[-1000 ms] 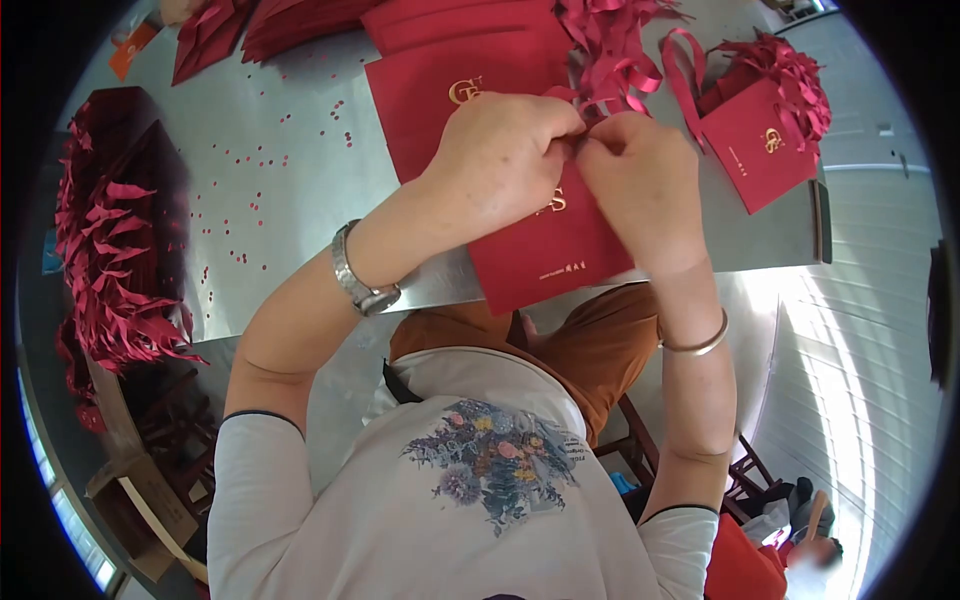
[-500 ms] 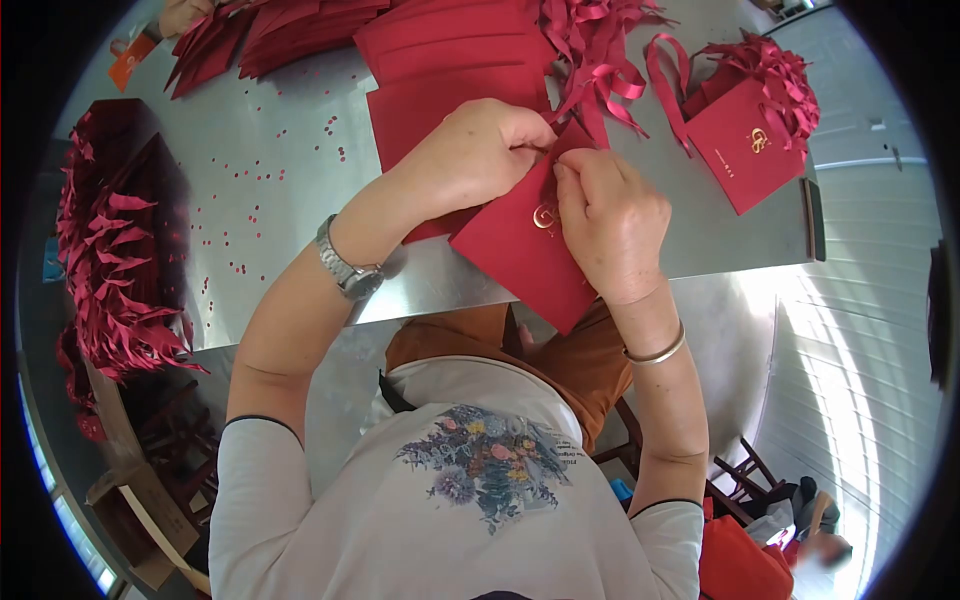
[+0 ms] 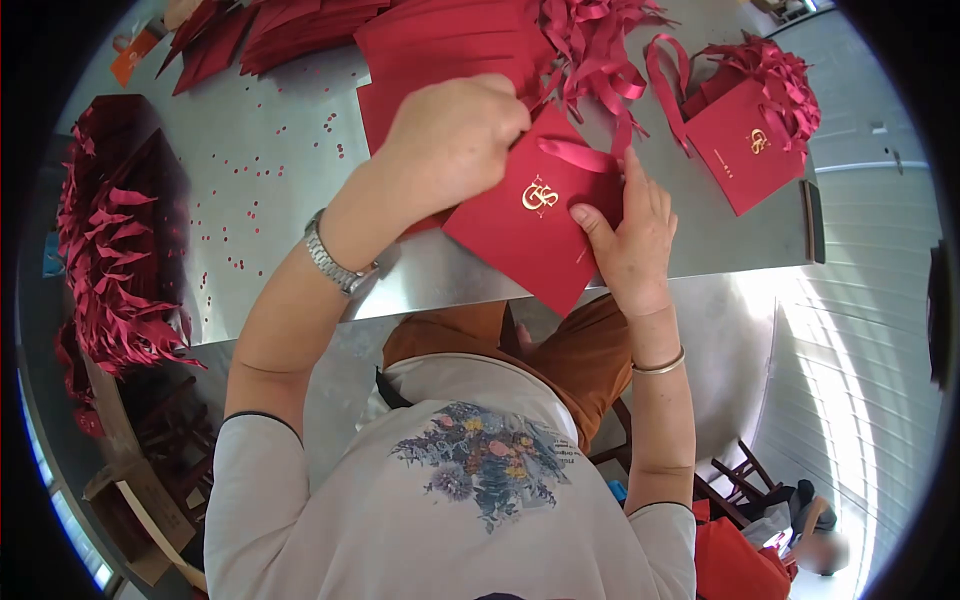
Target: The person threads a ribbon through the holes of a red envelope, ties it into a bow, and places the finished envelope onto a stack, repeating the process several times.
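A red paper gift bag (image 3: 510, 235) with a gold logo lies tilted over the table's near edge. A pink-red ribbon (image 3: 578, 155) runs across its upper front. My left hand (image 3: 455, 135) is closed in a fist at the bag's upper left edge; what its fingers pinch is hidden. My right hand (image 3: 640, 240) holds the bag's right side, thumb on the front and fingers along the edge. Under my left forearm and beyond it, a stack of flat red bags (image 3: 440, 55) is partly covered.
A pile of loose ribbons (image 3: 595, 60) lies at the back. Finished-looking bags with ribbons stand right (image 3: 745, 150) and left (image 3: 115, 240). Red paper dots (image 3: 240, 205) are scattered on the metal table (image 3: 300, 120). Another person's hand (image 3: 180, 12) shows at far left.
My left hand has pulled away up and left, closing into a fist. My right hand has moved from the bag's top to its right side, and the logo and ribbon now show.
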{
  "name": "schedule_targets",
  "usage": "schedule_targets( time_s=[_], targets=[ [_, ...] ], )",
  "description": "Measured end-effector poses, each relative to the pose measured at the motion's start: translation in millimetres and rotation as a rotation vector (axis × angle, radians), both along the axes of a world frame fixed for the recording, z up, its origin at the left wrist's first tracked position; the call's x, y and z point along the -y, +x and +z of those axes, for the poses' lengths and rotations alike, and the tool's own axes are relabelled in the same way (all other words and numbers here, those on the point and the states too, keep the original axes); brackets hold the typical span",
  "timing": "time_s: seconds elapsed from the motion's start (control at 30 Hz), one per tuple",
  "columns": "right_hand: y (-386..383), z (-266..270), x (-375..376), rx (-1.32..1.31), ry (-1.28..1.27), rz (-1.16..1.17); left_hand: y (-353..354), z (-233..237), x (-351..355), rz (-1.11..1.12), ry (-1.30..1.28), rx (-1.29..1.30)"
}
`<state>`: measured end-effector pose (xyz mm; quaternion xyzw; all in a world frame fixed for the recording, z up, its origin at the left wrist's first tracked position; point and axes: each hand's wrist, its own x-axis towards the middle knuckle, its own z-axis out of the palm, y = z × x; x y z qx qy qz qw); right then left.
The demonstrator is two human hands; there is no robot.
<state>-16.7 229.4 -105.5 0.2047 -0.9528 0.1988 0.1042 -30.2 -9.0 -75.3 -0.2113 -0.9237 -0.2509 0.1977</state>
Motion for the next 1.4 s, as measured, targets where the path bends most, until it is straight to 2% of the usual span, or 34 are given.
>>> schedule_targets(
  time_s=[0.07, 0.13, 0.27, 0.33, 0.4, 0.47, 0.53, 0.63, 0.8, 0.9, 0.97, 1.0, 1.03, 1.07, 1.1, 1.13, 1.2, 1.23, 1.27, 1.33, 1.4],
  targets=[
    [2, -2, 1, -0.044, -0.006, -0.015, -4, 6, 18, 0.210, -0.069, -0.062],
    [4, -2, 2, -0.091, -0.020, -0.026, -9, 9, 42, 0.299, -0.028, -0.071],
    [2, -2, 1, -0.035, -0.027, -0.021, 5, 15, 74, 0.483, -0.125, -0.028],
    [2, -3, 0, -0.028, -0.015, -0.015, 18, 20, 70, 0.473, -0.135, 0.011],
    [1, -5, 0, -0.056, -0.046, -0.018, 42, 33, 46, 0.477, 0.009, -0.094],
    [1, -6, 0, -0.054, -0.047, -0.016, 74, 25, 18, 0.311, 0.112, 0.035],
    [1, -5, -1, -0.061, -0.044, -0.014, 97, 26, -11, 0.272, 0.053, 0.239],
    [2, -5, 0, -0.100, -0.014, -0.003, 97, 10, -24, 0.375, -0.034, 0.324],
    [3, -3, -1, -0.091, 0.020, 0.006, 93, -5, -31, 0.431, 0.068, 0.164],
    [4, -5, 1, -0.079, -0.023, -0.015, 92, -4, -31, 0.481, 0.135, 0.186],
    [5, -4, 0, -0.129, -0.039, 0.003, 92, -3, -32, 0.544, 0.324, 0.371],
    [5, -3, -1, -0.176, -0.055, 0.019, 92, -3, -33, 0.543, 0.325, 0.364],
    [-1, 0, -2, -0.184, -0.057, 0.019, 93, -2, -34, 0.469, 0.336, 0.229],
    [-12, 5, -4, -0.216, -0.202, 0.069, 95, -2, -35, 0.396, 0.345, 0.100],
    [-20, 11, -4, -0.242, -0.347, 0.118, 94, 1, -37, 0.395, 0.344, 0.103],
    [-28, 22, 0, -0.042, -0.489, 0.069, 92, 6, -40, 0.365, 0.323, 0.056],
    [-63, 38, 1, 0.602, -0.659, -0.014, 90, 13, -44, 0.322, 0.301, 0.002],
    [-64, 51, 11, 0.842, -0.979, -0.022, 89, 15, -46, 0.333, 0.261, -0.009],
    [-68, 49, 15, 0.830, -0.985, -0.027, 88, 17, -48, 0.344, 0.222, -0.021],
    [-83, 37, 20, 0.879, -1.317, -0.112, 83, 21, -46, 0.378, 0.196, 0.042],
    [-94, 27, 15, 0.813, -1.258, -0.154, 79, 20, -43, 0.423, 0.178, 0.113]
  ],
)
